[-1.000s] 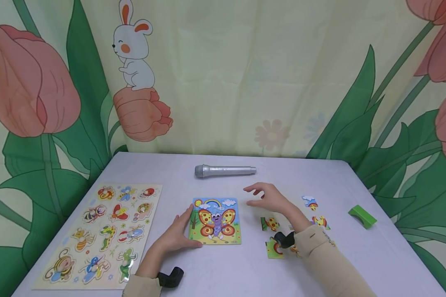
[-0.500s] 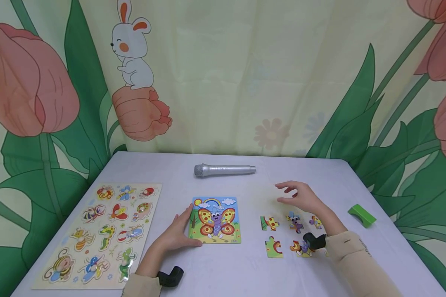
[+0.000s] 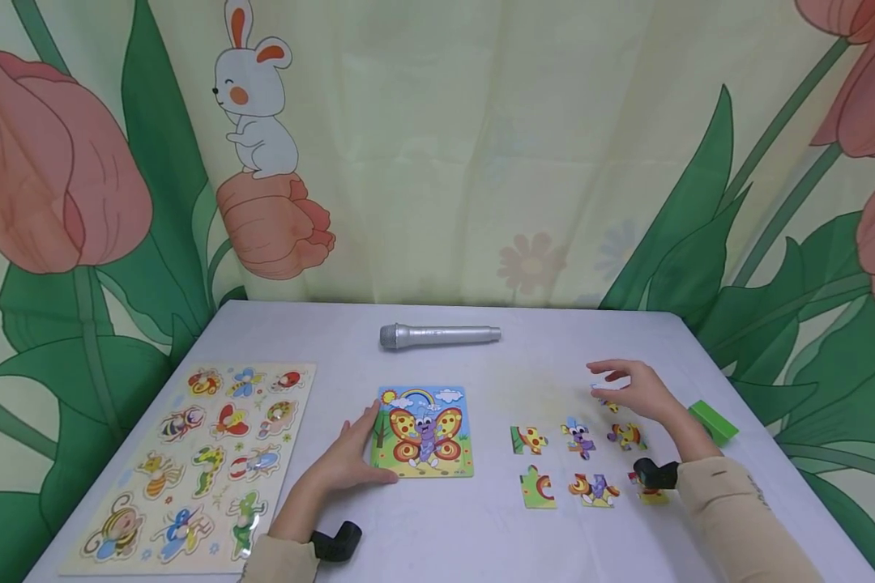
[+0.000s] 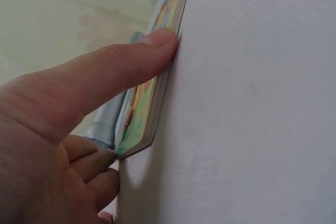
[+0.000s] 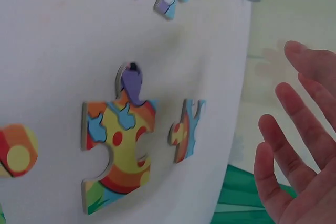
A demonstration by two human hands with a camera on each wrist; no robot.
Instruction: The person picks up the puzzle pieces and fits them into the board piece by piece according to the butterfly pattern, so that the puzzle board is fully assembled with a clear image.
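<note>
A square butterfly jigsaw puzzle (image 3: 426,433) lies flat near the table's middle. At its lower left corner my left hand (image 3: 346,461) holds it, thumb on the near edge and fingers along the left side. In the left wrist view the thumb (image 4: 160,40) presses on the board's edge. My right hand (image 3: 638,391) hovers over the far right of the loose pieces, fingers loosely bent with nothing between them. It partly covers a blue-and-yellow jigsaw piece (image 3: 609,405). In the right wrist view an orange wing piece (image 5: 123,145) and a smaller piece (image 5: 185,132) lie beside the hand.
Several other loose pieces, such as a green corner piece (image 3: 537,488) and a butterfly head piece (image 3: 579,437), lie in rows. A silver microphone (image 3: 441,335) lies behind. A green arched block (image 3: 714,423) sits right, an insect peg board (image 3: 197,461) left.
My right hand has moved right, from beside the butterfly puzzle to above the far-right loose pieces, uncovering pieces it had hidden. The left hand has stayed on the puzzle's corner.
</note>
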